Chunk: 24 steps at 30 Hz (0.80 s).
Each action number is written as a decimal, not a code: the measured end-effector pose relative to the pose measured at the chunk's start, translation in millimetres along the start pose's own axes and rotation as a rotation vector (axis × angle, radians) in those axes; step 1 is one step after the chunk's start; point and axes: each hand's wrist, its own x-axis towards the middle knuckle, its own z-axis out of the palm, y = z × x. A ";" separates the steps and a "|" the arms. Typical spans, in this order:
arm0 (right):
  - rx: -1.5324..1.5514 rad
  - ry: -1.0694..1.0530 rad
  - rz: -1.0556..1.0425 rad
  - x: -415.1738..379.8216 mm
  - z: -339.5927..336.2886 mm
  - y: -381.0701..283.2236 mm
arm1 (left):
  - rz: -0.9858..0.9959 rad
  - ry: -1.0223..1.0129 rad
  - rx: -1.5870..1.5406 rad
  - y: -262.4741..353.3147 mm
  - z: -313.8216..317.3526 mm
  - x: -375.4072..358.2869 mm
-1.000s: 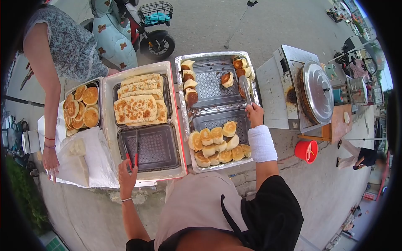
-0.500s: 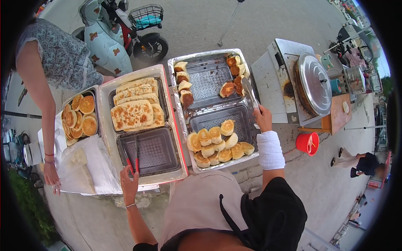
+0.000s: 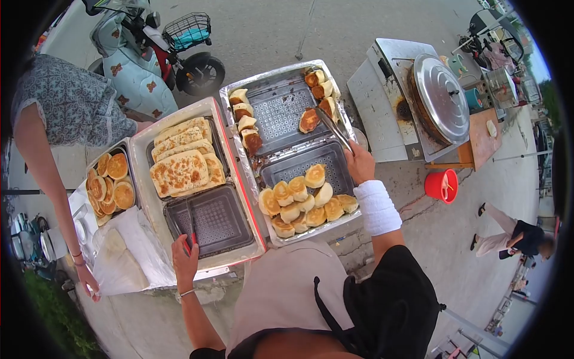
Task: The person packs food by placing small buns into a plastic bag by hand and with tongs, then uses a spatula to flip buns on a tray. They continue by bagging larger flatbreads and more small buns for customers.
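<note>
My right hand point(image 3: 360, 164) is closed around metal tongs point(image 3: 338, 133). Their tips are at the browned buns point(image 3: 326, 107) along the right side of the upper pan point(image 3: 278, 113), near a single flat browned bun point(image 3: 309, 121). My left hand point(image 3: 185, 263) grips red-handled tongs point(image 3: 192, 222), whose dark arms lie over the bare lower pan point(image 3: 224, 218) in the left box. Above that pan, slabs of speckled flatbread point(image 3: 179, 173) are stacked. Pale golden buns point(image 3: 299, 206) crowd the front of the lower right pan point(image 3: 341, 167).
Another person's arm point(image 3: 57, 191) hangs at the left, beside round cakes point(image 3: 113, 185) and a plastic-covered bundle point(image 3: 122, 263). At the right stand a griddle with a metal lid point(image 3: 443, 99) and a red bucket point(image 3: 441, 185). A scooter point(image 3: 200, 72) is parked behind.
My right hand and the metal tongs have shifted left, the tips now lower among the browned buns. My left hand stays at the red-handled tongs. The whole view has shifted slightly.
</note>
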 end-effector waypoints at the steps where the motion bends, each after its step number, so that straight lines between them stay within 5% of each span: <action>1: -0.054 0.004 0.000 -4.0 -5.4 -14.1 | 0.019 -0.003 0.005 -0.7 1.6 1.2; 5: -0.160 -0.319 -0.321 -24.3 -11.1 -5.0 | 0.072 -0.001 0.000 7.0 3.5 -2.9; 8: -0.076 -0.161 -0.191 -26.4 -17.0 5.2 | -0.009 -0.035 0.002 9.9 0.4 -6.2; 12: -0.220 -0.217 -0.210 -4.1 -4.2 -5.1 | 0.035 -0.037 0.013 15.3 5.5 -8.1; 13: -0.173 -0.341 -0.422 -3.6 -3.5 -0.5 | 0.054 -0.024 0.008 17.8 6.4 -8.9; 20: -0.350 -0.135 -0.391 22.8 -42.3 6.5 | 0.078 0.037 0.024 16.0 9.3 -17.2; 24: -0.489 -0.131 -0.565 51.5 -22.9 15.1 | 0.036 0.010 0.020 17.7 11.5 -22.4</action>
